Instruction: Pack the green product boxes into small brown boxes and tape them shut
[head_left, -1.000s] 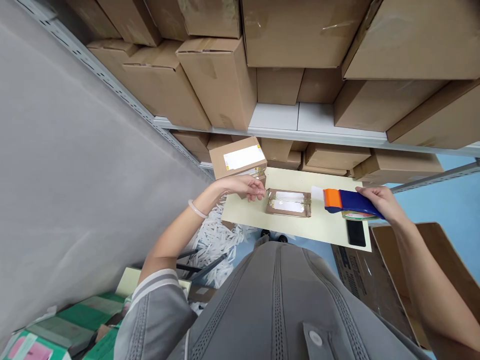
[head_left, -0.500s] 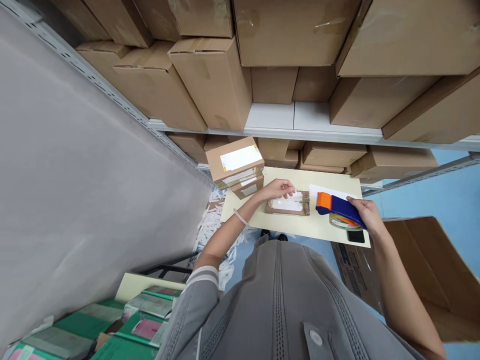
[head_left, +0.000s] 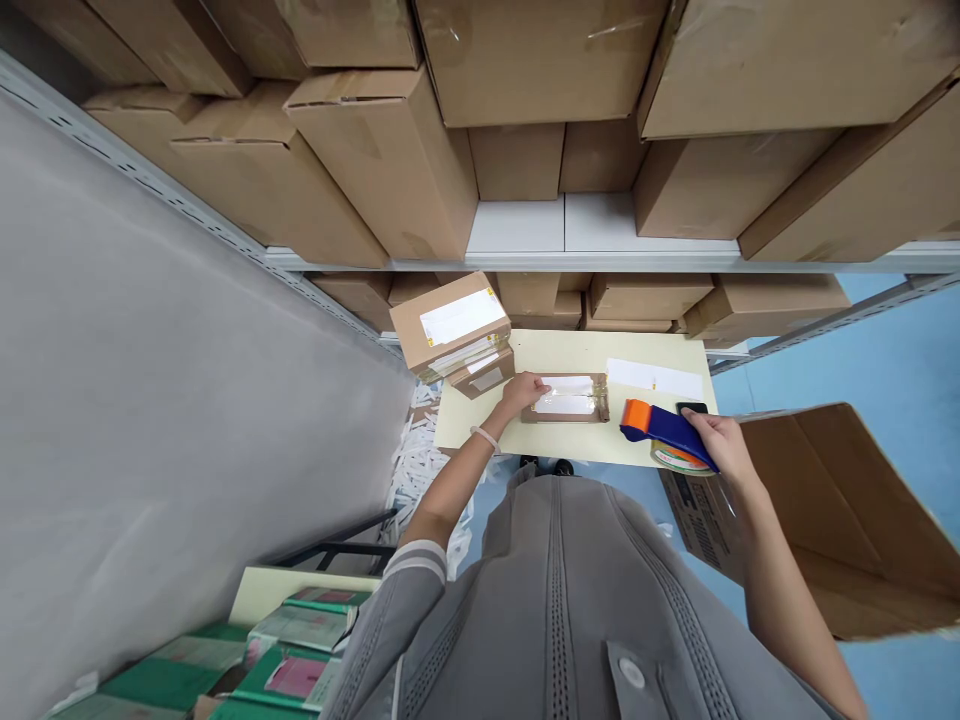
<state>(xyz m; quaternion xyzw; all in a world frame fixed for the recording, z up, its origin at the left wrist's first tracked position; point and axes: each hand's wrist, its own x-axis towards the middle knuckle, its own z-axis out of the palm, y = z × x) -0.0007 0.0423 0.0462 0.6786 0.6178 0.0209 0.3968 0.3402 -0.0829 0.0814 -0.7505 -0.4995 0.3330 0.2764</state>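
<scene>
A small brown carton (head_left: pixel 564 411) with white labels and clear tape on top lies on the cream table (head_left: pixel 570 346). My left hand (head_left: pixel 523 390) rests at the carton's left end. Its fingers are pressed together over the label's edge; I cannot make out whether anything is pinched there. To the right, my right hand (head_left: pixel 718 445) grips a blue and orange tape dispenser (head_left: pixel 671 430) by its handle. The dispenser carries a tape roll (head_left: pixel 679 458) and points left toward the carton. A dark flat object, like a phone (head_left: pixel 691 408), shows just beyond it, partly covered.
Stacked labelled cartons (head_left: pixel 454 325) stand at the table's left end. A white label strip (head_left: pixel 654 378) lies behind the dispenser. Shelves of brown boxes (head_left: pixel 386 170) rise in front. An open large carton (head_left: pixel 855 510) is at right; paper strips (head_left: pixel 420 450) litter the floor at left.
My left hand has gone down and left, from above the carton's middle to its left end. The dark flat object shows beyond the dispenser; earlier one showed at its near side.
</scene>
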